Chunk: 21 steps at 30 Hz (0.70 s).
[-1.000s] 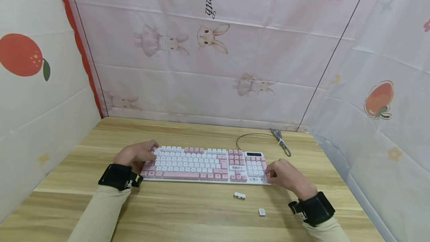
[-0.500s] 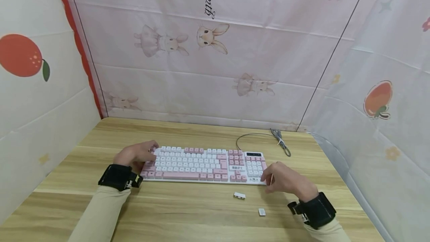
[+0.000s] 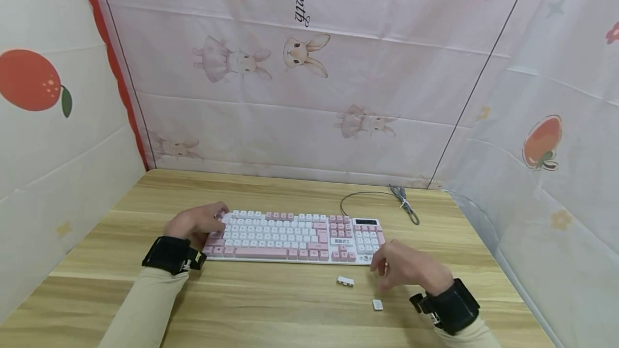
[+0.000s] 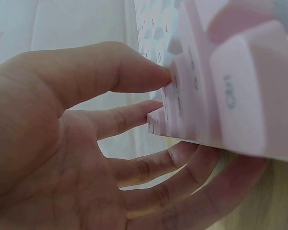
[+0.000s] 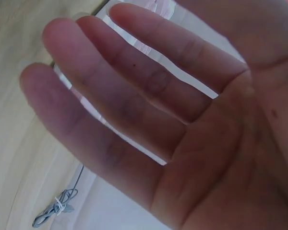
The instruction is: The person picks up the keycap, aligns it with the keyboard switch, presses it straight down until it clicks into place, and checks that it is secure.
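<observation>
A white and pink keyboard [image 3: 271,236] lies flat on the wooden table. My left hand [image 3: 193,222] holds its left end. In the left wrist view the thumb [image 4: 144,72] touches the pink keys' side, and several fingers reach the lower edge. My right hand [image 3: 406,266] is beside the keyboard's front right corner, its fingers loosely bent. The right wrist view shows the spread fingers [image 5: 120,96] with nothing between them. In front of the keyboard lie a long white keycap [image 3: 345,281] and a small white keycap [image 3: 378,305], the latter just left of the right hand.
A thin grey cable [image 3: 405,205] runs from the keyboard's back to a tied bundle at the back right. Printed cloth walls [image 3: 300,138] stand behind and at both sides of the wooden table [image 3: 271,310].
My right hand has come off the keyboard's right edge and moved left and toward the front, closer to the small keycap. The left hand has stayed on the left end.
</observation>
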### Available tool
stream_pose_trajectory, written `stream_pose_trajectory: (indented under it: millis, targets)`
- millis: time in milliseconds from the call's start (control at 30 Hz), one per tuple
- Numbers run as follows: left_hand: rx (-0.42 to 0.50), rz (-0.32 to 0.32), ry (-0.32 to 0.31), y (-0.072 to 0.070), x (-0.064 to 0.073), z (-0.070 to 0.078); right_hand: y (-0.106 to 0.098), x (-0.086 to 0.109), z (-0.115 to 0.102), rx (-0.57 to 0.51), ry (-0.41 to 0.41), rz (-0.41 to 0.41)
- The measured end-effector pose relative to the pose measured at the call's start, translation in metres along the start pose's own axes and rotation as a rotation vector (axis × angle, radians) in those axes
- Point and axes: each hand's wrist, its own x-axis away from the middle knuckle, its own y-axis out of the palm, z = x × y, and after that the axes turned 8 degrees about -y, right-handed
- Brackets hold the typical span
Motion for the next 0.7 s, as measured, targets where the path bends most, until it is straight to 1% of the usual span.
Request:
stream_pose_trajectory:
  millis: [167, 400, 700]
  targets:
    - [0.006, 0.003, -0.010, 0.001, 0.000, 0.000, 0.004, -0.004, -0.006, 0.003, 0.014, -0.031]
    - [0.004, 0.001, -0.015, 0.001, -0.001, 0.000, 0.010, -0.006, -0.010, 0.028, 0.021, -0.048]
    - [0.003, 0.000, -0.009, 0.000, -0.002, 0.000, 0.013, -0.004, -0.014, 0.001, 0.053, -0.079]
